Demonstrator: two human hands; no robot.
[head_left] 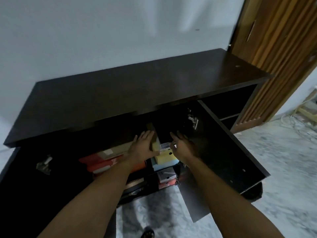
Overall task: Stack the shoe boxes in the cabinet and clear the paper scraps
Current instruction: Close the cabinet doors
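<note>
**White-walled room: dark shoe cabinet, doors open, two hands at the boxes**

Head view.

1. Setting. Plain white wall behind; grey marbled floor in front and to the right; wooden slatted panel at the right, standing against the cabinet's end.
2. Cabinet. Low, long, dark brown, with a flat top. Left door and right door both swung outward; a metal hinge shows on the inner face of the left one. Interior dim, with a further open compartment and shelf at the far right.
3. Shoe boxes, all inside the cabinet's middle section.
   - Orange boxes, stacked at the left, with a beige box lying on top of them.
   - Yellow box, end-on, resting on a light blue box.
   - Lower box with a white label, on the shelf beneath, partly in shadow.
   - Tan box, uppermost, between the two hands and running back into the dark opening above the yellow box.
4. Left hand. Fingers straight, palm laid flat against the left side of the tan box; the grip is open, pressing rather than curling round it.
5. Right hand. Just right of the tan box, fingers loosely spread, grip open and holding nothing; whether the fingertips touch a box cannot be told.
6. Grey sheet. Flat, on the floor at the foot of the right door.
7. Foot. Dark sandal, at the bottom edge on the floor.
</note>
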